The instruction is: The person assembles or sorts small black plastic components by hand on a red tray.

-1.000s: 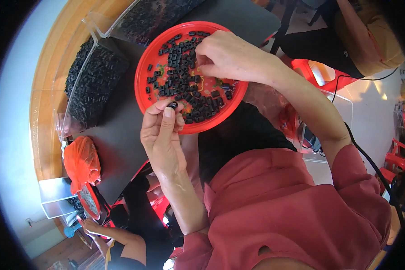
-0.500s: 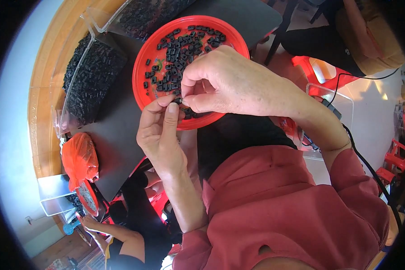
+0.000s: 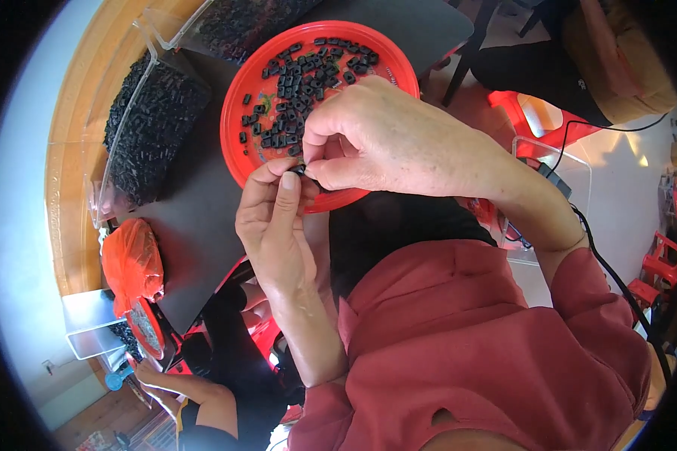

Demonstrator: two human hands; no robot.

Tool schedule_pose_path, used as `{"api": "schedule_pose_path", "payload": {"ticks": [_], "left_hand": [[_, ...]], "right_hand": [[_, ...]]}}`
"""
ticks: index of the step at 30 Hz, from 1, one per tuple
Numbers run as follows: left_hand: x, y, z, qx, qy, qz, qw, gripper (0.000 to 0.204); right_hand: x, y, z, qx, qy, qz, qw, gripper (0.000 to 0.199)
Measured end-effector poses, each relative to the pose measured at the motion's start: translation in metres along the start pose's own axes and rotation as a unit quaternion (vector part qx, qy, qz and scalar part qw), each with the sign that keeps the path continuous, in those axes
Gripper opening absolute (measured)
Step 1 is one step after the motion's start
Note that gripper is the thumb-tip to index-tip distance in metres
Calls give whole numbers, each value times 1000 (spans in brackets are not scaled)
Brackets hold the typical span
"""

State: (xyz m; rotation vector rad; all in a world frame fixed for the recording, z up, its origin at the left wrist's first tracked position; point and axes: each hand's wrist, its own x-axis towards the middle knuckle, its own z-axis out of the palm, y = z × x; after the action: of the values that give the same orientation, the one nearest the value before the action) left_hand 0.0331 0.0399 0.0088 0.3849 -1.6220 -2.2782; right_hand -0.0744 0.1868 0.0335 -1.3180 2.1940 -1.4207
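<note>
A round red plate [image 3: 237, 143] lies on a dark table and holds several small black plastic pieces [image 3: 297, 90]. My left hand [image 3: 271, 225] is at the plate's near rim, thumb and fingers pinched on one small black piece [image 3: 301, 171]. My right hand [image 3: 384, 139] arches over the plate's near half and its fingertips meet the left hand's on that same piece. Most of the piece is hidden between the fingers.
Clear plastic bags [image 3: 154, 128] full of black pieces lie on the table [image 3: 195, 233] left of and behind the plate. An orange bag [image 3: 132, 263] sits at the table's left end. Another person's hand [image 3: 147, 376] works at lower left. Red stools [image 3: 534, 113] stand at right.
My right hand came back from the plate's middle toward me and joined the left hand at the near rim. The left hand stayed put, holding its piece.
</note>
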Motion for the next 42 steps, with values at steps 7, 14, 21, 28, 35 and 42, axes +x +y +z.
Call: {"api": "schedule_pose_path", "payload": {"ticks": [7,14,21,28,35,42], "left_hand": [[-10,-3,6,-9,-12,1,1000,10],[-10,-9,-14,-107,-41,-30,993,12],[-7,-9,-14,-142,-47,-50,988,11],[-8,-8,-16,-172,-48,-59,982,12],[-6,-9,-20,-208,-57,-73,974,13],[-7,-8,-21,-219,-62,-76,971,13]], "right_hand": [[-7,9,7,150,10,0,989,13],[-22,36,-14,9,122,-11,992,11],[2,64,-39,-226,155,26,961,9],[29,70,-15,-314,71,66,944,9],[39,72,-14,-315,49,72,945,9],[36,74,-29,-319,50,44,946,7]]}}
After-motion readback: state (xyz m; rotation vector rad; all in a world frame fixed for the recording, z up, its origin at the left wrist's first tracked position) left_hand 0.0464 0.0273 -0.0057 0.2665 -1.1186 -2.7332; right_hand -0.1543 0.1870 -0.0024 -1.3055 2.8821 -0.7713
